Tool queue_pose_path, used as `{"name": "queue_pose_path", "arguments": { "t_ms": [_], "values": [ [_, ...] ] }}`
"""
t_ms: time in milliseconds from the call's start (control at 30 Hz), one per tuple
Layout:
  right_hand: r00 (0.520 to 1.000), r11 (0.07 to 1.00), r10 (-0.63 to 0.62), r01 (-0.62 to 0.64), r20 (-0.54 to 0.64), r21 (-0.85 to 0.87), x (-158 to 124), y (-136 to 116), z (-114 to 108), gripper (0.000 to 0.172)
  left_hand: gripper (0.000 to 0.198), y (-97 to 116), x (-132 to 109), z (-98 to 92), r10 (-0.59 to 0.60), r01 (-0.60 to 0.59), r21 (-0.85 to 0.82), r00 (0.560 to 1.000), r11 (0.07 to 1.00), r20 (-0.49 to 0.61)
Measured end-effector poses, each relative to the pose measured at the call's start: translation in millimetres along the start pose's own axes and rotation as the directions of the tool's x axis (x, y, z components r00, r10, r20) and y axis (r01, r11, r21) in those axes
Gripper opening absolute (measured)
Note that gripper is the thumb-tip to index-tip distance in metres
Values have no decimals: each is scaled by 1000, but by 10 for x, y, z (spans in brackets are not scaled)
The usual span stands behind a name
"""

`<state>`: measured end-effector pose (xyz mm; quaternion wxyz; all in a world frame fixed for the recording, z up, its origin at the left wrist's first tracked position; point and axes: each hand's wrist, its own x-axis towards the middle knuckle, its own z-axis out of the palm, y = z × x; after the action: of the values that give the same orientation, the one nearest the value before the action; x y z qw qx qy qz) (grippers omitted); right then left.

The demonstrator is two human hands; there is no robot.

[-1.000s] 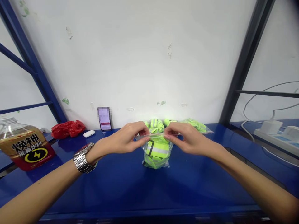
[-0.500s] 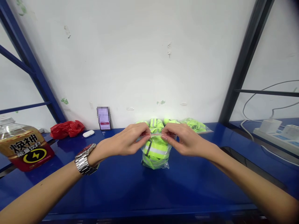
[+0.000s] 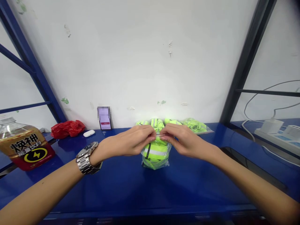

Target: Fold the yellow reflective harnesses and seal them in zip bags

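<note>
A clear plastic bag [image 3: 152,164] hangs or stands at the middle of the blue table, its top edge pinched between my two hands. Inside it is a folded neon-yellow reflective vest [image 3: 156,152] with a silver stripe and a dark strip. My left hand [image 3: 134,139], with a metal watch on the wrist, grips the top edge from the left. From the right, my right hand [image 3: 181,139] pinches the same edge close by. Behind the hands several more bagged neon-yellow bundles [image 3: 193,125] lie against the wall.
On the left stand a large drink bottle [image 3: 25,145], a red plastic bag [image 3: 67,129], a white earbud case [image 3: 89,133] and a phone [image 3: 104,118] leaning on the wall. At right lie a dark flat object [image 3: 253,167] and a power strip [image 3: 278,136] with cables.
My left hand has slid a little to the right along the bag's top edge, closer to my right hand. My right hand has barely moved and the bag stays in place.
</note>
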<state>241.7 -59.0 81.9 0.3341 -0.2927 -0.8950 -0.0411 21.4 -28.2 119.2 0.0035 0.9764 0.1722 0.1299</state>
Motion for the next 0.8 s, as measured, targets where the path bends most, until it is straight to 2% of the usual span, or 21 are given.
{"name": "queue_pose_path", "arguments": {
  "t_ms": [200, 267, 367, 533, 700, 800],
  "values": [
    [1000, 1000, 3, -3, 6, -19, -16, -25, 8, 11, 13, 0, 22, -37, -50, 50, -10, 999, 999, 11],
    [1000, 1000, -5, 5, -21, -15, -30, -18, 12, 16, 13, -13, 16, -39, -53, 53, -26, 999, 998, 0],
    [1000, 1000, -11, 11, -24, 3, -53, -6, 0, 25, 16, -33, -3, -40, -44, 44, -17, 999, 999, -12],
    [999, 1000, 27, -27, 26, 9, -64, -35, -20, 22, 15, -61, -29, -18, -2, 4, 69, 1000, 998, -24],
    [999, 988, -14, 8, -40, -152, -35, -37, 42, 18, 23, -82, -36, 53, 55, -41, 168, 995, 985, -82],
    [987, 969, -75, 38, -143, -244, -31, 34, 119, 15, 28, -93, -32, 81, 94, -69, 215, 990, 974, -109]
  ]
}}
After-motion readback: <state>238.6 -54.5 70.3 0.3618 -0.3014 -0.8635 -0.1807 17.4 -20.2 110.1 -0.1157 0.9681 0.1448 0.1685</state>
